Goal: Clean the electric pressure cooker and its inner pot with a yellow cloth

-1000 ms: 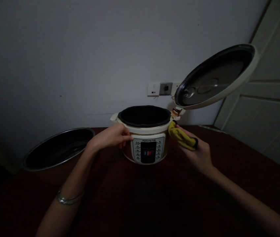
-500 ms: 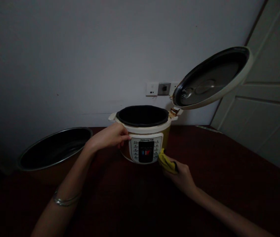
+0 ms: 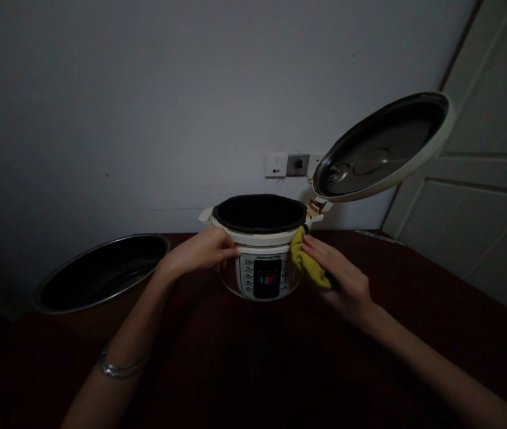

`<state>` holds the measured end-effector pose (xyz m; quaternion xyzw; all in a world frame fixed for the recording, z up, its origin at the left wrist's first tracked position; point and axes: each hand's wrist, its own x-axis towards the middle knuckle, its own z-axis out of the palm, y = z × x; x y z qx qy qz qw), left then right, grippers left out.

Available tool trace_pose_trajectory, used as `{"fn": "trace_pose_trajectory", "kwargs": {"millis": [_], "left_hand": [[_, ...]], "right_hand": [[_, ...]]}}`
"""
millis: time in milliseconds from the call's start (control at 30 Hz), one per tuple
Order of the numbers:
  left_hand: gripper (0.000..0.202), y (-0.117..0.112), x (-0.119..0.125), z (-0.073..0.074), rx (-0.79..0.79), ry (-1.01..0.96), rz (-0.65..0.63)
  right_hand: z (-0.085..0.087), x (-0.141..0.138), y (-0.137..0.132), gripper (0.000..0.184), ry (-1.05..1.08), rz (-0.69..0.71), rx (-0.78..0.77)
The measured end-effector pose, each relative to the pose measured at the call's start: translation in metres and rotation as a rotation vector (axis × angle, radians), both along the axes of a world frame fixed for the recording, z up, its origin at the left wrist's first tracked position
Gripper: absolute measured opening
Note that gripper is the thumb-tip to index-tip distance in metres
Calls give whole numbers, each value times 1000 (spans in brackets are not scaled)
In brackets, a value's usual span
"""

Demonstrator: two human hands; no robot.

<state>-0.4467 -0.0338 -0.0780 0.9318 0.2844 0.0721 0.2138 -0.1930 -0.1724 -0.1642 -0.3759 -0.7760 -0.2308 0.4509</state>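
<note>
A cream and gold electric pressure cooker (image 3: 260, 239) stands upright in the middle of the dark reddish-brown tabletop (image 3: 253, 363), towards its far edge and close to the grey wall (image 3: 146, 107). Its white button panel with a dark display (image 3: 266, 277) faces the near side. The black inner pot (image 3: 260, 213) sits in it, open at the top. The round cream lid with a steel lining (image 3: 382, 149) is swung up on a hinge at the cooker's far right and leans off to the right, with its steel side turned down and left towards the pot.

The left hand (image 3: 204, 250) is curled against the cooker's left side just under the rim, gripping it. The right hand (image 3: 345, 277) grasps a folded yellow cloth (image 3: 307, 262) and presses it to the cooker's upper right side, just right of the panel. The cloth's long axis slants from the rim down and right into the palm.

Judging by this, wiping of the outer shell is under way at the right shoulder. The light is too dim to tell which surfaces are already clean.

A silver bracelet (image 3: 121, 364) circles the left wrist. A dark oval metal pan (image 3: 101, 273) lies well apart at the left. A wall socket plate (image 3: 298, 164) sits behind the cooker, and a pale panelled door (image 3: 494, 196) stands at the right.
</note>
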Motion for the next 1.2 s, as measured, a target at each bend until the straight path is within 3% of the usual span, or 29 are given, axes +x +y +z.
{"fn": "trace_pose_trajectory", "kwargs": {"millis": [167,300,467,600,733,800,933,1033,1200], "left_hand": [[35,0,0,0,21,7,-3],[36,-2,0,1,28,14,3],[37,-4,1,1,37,1,0],[34,-3,-1,2,15,9,-10],[29,-3,-13,13,7,-61,2],[31,-3,-22,21,116,-158,134],[36,4,-35,30,494,-455,600],[46,22,-35,21,630,-558,786],[60,72,-20,-14,492,-626,755]], "right_hand": [[-41,0,17,69,-124,-42,-14],[-74,5,11,58,-238,-47,-47],[-89,4,-4,41,-481,-50,-159],[-78,-17,-15,38,-548,-28,-131],[-42,-42,-18,39,-574,18,11],[-20,-50,-11,39,-532,-31,55],[15,-61,17,37,-472,-165,117],[23,-73,40,35,-494,-164,117],[12,-92,61,30,-493,-166,167]]}}
